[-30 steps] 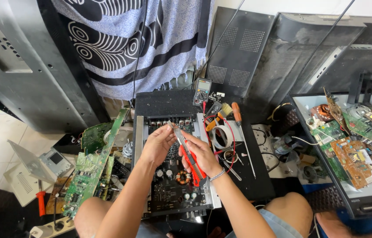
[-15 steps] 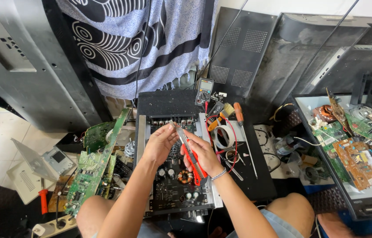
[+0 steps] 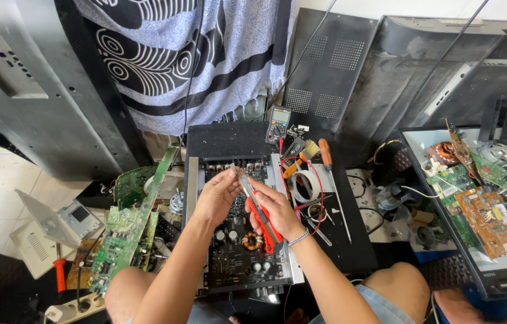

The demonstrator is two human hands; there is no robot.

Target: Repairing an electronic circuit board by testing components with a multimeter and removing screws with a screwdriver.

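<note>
Right hand grip is wrapped around red-handled pliers; left hand grip pinches something small at their tip, above the open amplifier. Advisable: steady both wrists, squeeze gently.

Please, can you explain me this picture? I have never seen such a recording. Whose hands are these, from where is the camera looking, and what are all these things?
There is no machine here: a person works with two bare hands, and a camera on the person's head looks down at them. The right hand has red-handled pliers in its grip. The left hand meets the pliers' metal tip; whether it holds some small part there is too small to tell. Below the hands lies an opened black electronic device, its circuit board showing. Around it are green circuit boards, a multimeter, a roll of white tape and an orange-handled screwdriver. Grey panels and a patterned cloth stand behind.
</note>
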